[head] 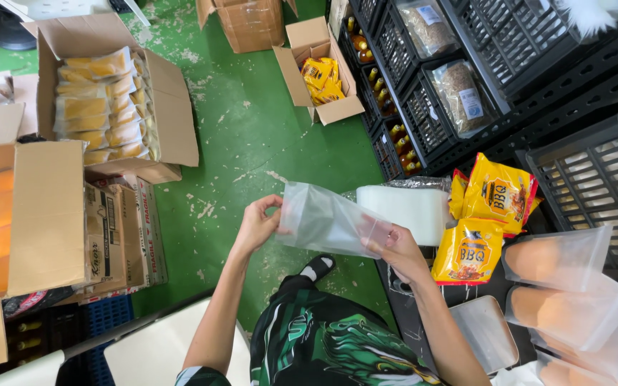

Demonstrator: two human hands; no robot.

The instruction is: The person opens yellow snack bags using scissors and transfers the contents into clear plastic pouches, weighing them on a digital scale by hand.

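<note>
While both hands hold it up over the green floor (252,143), the clear, frosted plastic pouch (323,221) hangs between them, slightly tilted and empty as far as can be seen. The left hand (257,225) pinches the pouch's near edge between thumb and fingertips, closed narrowly on the film; the right hand (398,250) grips the opposite lower corner, fingers likewise closed on the plastic. Just beyond the right hand lies a white stack of flat plastic pouches (413,211), and to the right of that hand sit 2 yellow snack packets with red trim (484,221) on a dark worktop (409,300). Further right of the right hand are clear pouches filled with an orange-brown content (559,257), and nearer the body lies a flat grey metal tray (484,332). Well beyond the left hand stands an open cardboard box of pale yellow packets (105,107). A likely slip, judging from the light pinch, is that the thin film slides out of the left fingertips, or that its 2 walls cling together and refuse to part. The pouch could also brush the white stack and drag loose pouches off the worktop edge.
</note>
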